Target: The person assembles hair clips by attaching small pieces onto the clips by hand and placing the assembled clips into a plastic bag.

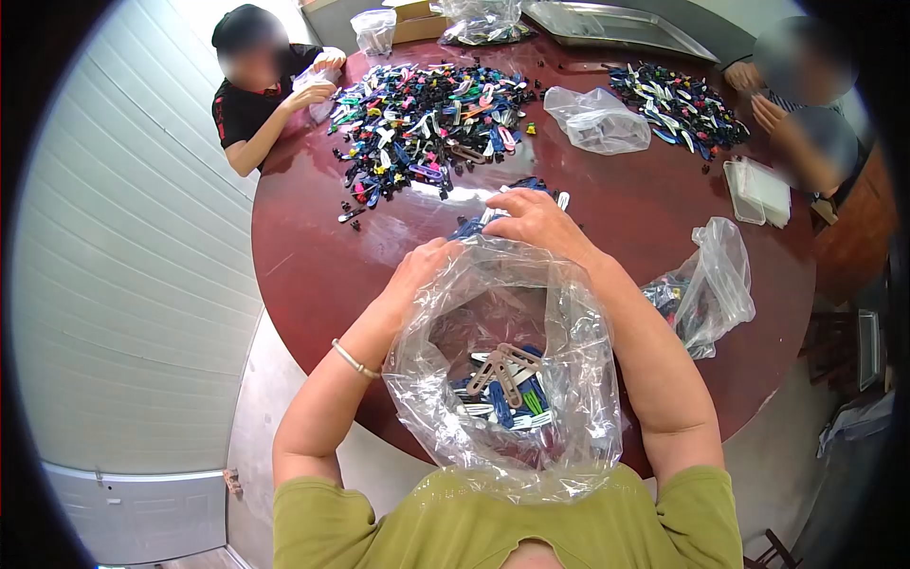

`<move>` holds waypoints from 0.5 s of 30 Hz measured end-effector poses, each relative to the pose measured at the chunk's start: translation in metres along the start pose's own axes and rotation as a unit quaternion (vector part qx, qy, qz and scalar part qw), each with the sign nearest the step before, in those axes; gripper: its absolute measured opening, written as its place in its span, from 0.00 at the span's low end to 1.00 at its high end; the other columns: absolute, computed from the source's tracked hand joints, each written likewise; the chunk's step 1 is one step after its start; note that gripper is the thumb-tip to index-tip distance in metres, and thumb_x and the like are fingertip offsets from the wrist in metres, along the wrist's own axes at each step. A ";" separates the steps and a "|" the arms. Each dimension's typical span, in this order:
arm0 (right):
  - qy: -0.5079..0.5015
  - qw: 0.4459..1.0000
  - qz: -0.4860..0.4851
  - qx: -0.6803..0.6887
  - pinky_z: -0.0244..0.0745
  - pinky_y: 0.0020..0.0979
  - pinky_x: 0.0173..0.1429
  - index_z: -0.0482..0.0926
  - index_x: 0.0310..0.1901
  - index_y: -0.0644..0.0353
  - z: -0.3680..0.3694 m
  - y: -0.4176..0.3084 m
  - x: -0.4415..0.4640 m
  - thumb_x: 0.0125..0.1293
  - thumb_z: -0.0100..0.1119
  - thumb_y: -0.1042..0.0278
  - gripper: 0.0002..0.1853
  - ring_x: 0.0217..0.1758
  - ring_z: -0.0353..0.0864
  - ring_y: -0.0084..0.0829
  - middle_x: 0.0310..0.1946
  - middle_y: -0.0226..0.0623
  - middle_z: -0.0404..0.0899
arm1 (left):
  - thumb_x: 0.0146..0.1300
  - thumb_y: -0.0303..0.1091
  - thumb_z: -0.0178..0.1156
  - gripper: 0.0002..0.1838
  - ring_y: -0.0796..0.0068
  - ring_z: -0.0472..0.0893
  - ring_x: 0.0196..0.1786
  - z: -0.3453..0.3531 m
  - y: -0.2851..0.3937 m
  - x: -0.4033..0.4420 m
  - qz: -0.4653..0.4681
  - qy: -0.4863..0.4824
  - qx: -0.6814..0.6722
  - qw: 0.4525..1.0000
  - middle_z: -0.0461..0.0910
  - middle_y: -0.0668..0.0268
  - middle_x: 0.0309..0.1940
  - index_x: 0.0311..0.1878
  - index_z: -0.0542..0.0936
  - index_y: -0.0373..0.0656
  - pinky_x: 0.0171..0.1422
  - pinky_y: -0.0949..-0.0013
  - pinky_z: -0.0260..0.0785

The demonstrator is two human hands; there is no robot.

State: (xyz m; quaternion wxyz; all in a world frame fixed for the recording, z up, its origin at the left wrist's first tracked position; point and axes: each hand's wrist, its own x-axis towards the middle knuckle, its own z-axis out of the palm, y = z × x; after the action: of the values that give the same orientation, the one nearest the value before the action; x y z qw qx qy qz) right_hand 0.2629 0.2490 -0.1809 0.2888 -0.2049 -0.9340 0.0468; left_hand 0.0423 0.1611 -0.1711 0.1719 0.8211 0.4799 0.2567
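Observation:
A clear plastic bag [592, 379] hangs wide open between my forearms at the table's near edge. Inside it lie hair clips [507, 384] in blue, white, brown and green. My left hand [427, 266] is at the bag's far left rim, its fingertips partly hidden by the plastic, so its grip is unclear. Beyond the rim, my right hand [536, 220] reaches over a small heap of blue and white clips [469, 228], fingers bent and apart, touching the heap. Whether a clip is under its fingers is hidden.
On the round red table [313, 303] lie a large clip pile [427, 123], another pile [678, 104] and an empty bag [597, 121]. A partly filled bag [706, 294] lies right, near plastic boxes [758, 192]. Two people sit across, left and right. A metal tray [621, 28] lies behind.

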 end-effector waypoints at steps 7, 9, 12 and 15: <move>0.036 0.998 -0.005 0.054 0.68 0.40 0.58 0.83 0.39 0.53 -0.010 -0.007 0.006 0.52 0.63 0.66 0.11 0.52 0.75 0.40 0.44 0.35 0.78 | 0.56 0.34 0.63 0.11 0.46 0.79 0.37 0.020 -0.016 0.034 -0.020 0.056 0.055 0.997 0.78 0.51 0.32 0.40 0.77 0.42 0.40 0.52 0.72; 0.042 0.998 0.011 0.050 0.70 0.39 0.55 0.83 0.37 0.53 -0.012 -0.006 0.005 0.51 0.64 0.67 0.09 0.48 0.77 0.40 0.40 0.36 0.79 | 0.56 0.31 0.64 0.10 0.54 0.82 0.35 0.018 -0.006 0.029 -0.016 0.101 0.028 0.994 0.81 0.54 0.32 0.41 0.79 0.40 0.39 0.58 0.73; 0.046 0.994 0.037 0.094 0.72 0.40 0.53 0.83 0.36 0.54 -0.017 -0.009 0.006 0.50 0.65 0.65 0.10 0.46 0.78 0.40 0.38 0.36 0.79 | 0.57 0.26 0.65 0.10 0.71 0.82 0.31 0.011 0.004 0.021 -0.103 0.153 -0.139 0.973 0.84 0.59 0.31 0.42 0.81 0.38 0.35 0.68 0.74; 0.050 0.990 0.012 0.129 0.73 0.40 0.50 0.83 0.36 0.54 -0.017 -0.015 0.009 0.50 0.65 0.63 0.10 0.44 0.78 0.41 0.35 0.36 0.78 | 0.59 0.21 0.63 0.09 0.83 0.81 0.34 0.002 -0.002 0.020 -0.190 0.139 -0.245 0.940 0.84 0.65 0.33 0.44 0.80 0.34 0.38 0.76 0.74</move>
State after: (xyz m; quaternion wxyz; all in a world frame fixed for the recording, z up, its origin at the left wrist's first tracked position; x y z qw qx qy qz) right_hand 0.2601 0.2385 -0.1590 0.3586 -0.1790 -0.9021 0.1599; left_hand 0.0502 0.1794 -0.1681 0.3453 0.6032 0.5685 0.4402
